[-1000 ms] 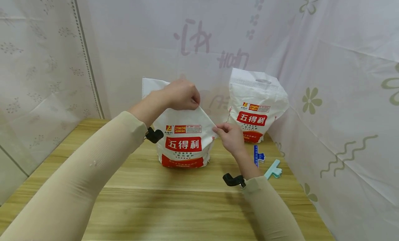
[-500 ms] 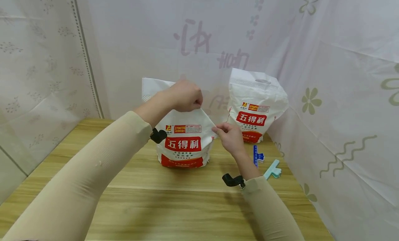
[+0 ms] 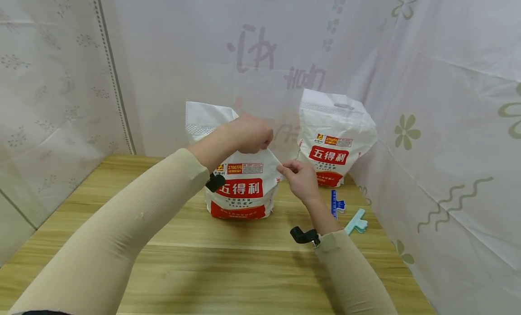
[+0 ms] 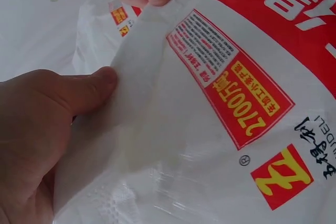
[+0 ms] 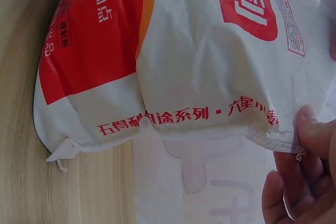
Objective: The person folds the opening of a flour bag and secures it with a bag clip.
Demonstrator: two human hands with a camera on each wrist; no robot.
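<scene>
A white flour bag (image 3: 240,202) with red printing stands upright on the table, its top left corner sticking up. My left hand (image 3: 250,133) pinches the bag's sloping upper right edge between thumb and fingers; the left wrist view shows the thumb (image 4: 97,85) lying on the white material. Lower on the same side, my right hand (image 3: 301,179) pinches the bag's side seam. In the right wrist view the right thumb (image 5: 315,129) presses the stitched seam from one side, with curled fingers below. My left hand and forearm hide part of the bag's upper front.
A second, similar flour bag (image 3: 335,125) with a handle hole stands behind to the right. A blue bag clip (image 3: 337,204) and a light teal clip (image 3: 357,222) lie on the wooden table (image 3: 195,269) near my right wrist. Patterned curtains (image 3: 452,138) enclose the back and sides.
My left hand has slid right and slightly down along the bag's upper edge, closer to my right hand. The right hand and both bags stay where they were.
</scene>
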